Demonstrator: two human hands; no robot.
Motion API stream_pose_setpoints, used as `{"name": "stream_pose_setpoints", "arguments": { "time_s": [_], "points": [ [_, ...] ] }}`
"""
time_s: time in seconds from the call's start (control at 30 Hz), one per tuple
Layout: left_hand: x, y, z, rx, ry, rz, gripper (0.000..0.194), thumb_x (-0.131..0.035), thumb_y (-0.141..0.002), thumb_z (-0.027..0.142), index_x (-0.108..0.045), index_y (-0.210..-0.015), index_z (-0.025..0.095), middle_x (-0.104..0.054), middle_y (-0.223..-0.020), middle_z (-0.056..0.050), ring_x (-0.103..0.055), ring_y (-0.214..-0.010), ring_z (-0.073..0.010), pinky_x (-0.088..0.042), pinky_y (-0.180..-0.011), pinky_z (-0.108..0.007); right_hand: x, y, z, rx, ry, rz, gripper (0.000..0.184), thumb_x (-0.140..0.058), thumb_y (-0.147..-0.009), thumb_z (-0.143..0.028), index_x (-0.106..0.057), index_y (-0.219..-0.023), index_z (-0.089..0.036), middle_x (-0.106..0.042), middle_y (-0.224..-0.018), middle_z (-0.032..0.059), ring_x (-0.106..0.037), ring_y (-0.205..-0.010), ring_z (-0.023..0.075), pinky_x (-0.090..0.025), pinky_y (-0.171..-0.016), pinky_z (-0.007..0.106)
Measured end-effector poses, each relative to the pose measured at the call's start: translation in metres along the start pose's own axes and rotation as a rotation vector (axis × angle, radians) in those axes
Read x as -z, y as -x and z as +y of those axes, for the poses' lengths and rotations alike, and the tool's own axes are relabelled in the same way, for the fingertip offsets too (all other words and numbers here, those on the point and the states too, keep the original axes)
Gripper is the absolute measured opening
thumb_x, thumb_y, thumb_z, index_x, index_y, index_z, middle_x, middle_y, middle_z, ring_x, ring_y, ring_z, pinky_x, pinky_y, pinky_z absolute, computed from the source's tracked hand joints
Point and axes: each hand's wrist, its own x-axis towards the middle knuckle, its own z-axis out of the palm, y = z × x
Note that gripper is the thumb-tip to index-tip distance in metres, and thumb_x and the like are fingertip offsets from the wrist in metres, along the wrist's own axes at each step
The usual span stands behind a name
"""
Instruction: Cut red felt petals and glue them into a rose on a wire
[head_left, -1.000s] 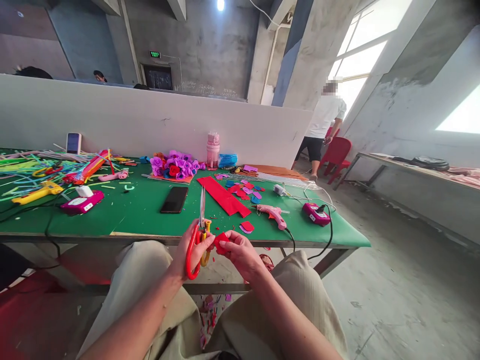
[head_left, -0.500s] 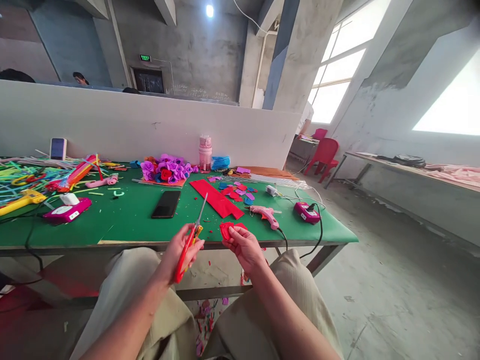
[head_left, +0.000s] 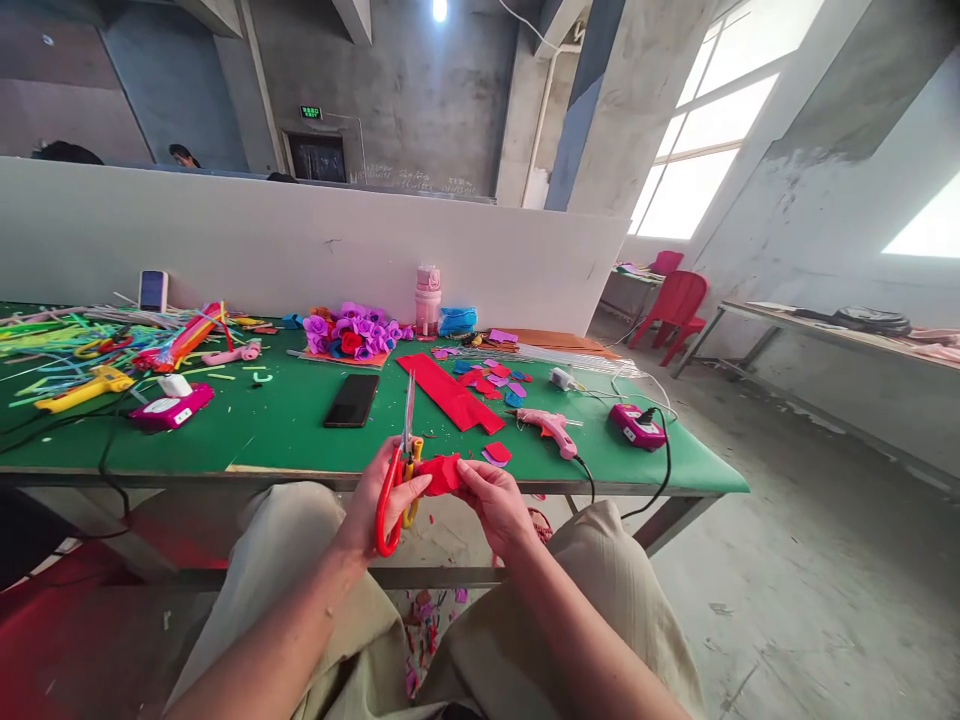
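My left hand (head_left: 379, 505) is closed round the red and yellow handles of a pair of scissors (head_left: 399, 470), whose blades point up and away from me. My right hand (head_left: 491, 500) pinches a small piece of red felt (head_left: 441, 472) right beside the scissors. Both hands hover over my lap, just in front of the near edge of the green table (head_left: 285, 430). A long strip of red felt (head_left: 448, 392) lies on the table beyond my hands.
On the table lie a black phone (head_left: 351, 400), a pink glue gun (head_left: 551, 428) with a black cord, a bunch of purple and red felt flowers (head_left: 351, 332), a pink bottle (head_left: 427, 300) and coloured felt cut-outs (head_left: 491, 380). Coloured sticks are heaped at left. Red chairs (head_left: 675, 305) stand at the back right.
The scissors have swung from a slant back to upright and closer to the red felt piece. My two hands have come together. The person by the red chairs is gone from view.
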Motion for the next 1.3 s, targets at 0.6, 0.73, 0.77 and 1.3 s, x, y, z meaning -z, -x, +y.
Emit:
{"name": "stream_pose_setpoints", "arguments": {
  "time_s": [0.6, 0.73, 0.77, 1.3],
  "points": [
    [-0.005, 0.001, 0.006, -0.047, -0.068, -0.042, 0.039, -0.068, -0.070, 0.025, -0.047, -0.102, 0.021, -0.058, -0.078, 0.004, -0.058, -0.071, -0.0110, -0.048, -0.070, -0.024, -0.002, 0.000, 0.000, 0.028, 0.100, -0.228, 0.023, -0.074, -0.067, -0.037, -0.070, -0.078, -0.018, -0.068, -0.075, 0.0015, -0.059, -0.067, 0.0125, -0.045, -0.071, 0.028],
    [-0.002, 0.001, 0.013, -0.067, -0.108, -0.018, 0.040, -0.067, -0.071, 0.027, -0.045, -0.104, 0.021, -0.061, -0.076, 0.003, -0.061, -0.072, -0.0130, -0.049, -0.074, -0.028, -0.001, -0.001, -0.003, 0.070, 0.178, -0.172, 0.023, -0.075, -0.064, -0.038, -0.069, -0.069, -0.017, -0.068, -0.068, 0.0014, -0.058, -0.064, 0.0131, -0.043, -0.068, 0.028],
    [0.000, 0.000, 0.015, -0.077, -0.125, -0.010, 0.040, -0.066, -0.072, 0.027, -0.044, -0.105, 0.021, -0.062, -0.076, 0.003, -0.062, -0.073, -0.0135, -0.049, -0.075, -0.029, 0.000, -0.001, -0.005, 0.067, 0.192, -0.174, 0.023, -0.075, -0.064, -0.038, -0.070, -0.070, -0.017, -0.068, -0.068, 0.0018, -0.058, -0.065, 0.0134, -0.043, -0.067, 0.028],
    [0.006, -0.001, 0.012, -0.136, -0.263, -0.100, 0.036, -0.064, -0.074, 0.024, -0.046, -0.105, 0.021, -0.061, -0.074, 0.002, -0.058, -0.068, -0.0109, -0.046, -0.067, -0.024, 0.003, 0.003, -0.005, -0.043, 0.216, -0.204, 0.024, -0.078, -0.062, -0.037, -0.069, -0.069, -0.015, -0.068, -0.067, 0.0018, -0.057, -0.063, 0.0117, -0.042, -0.067, 0.027]
  ]
}}
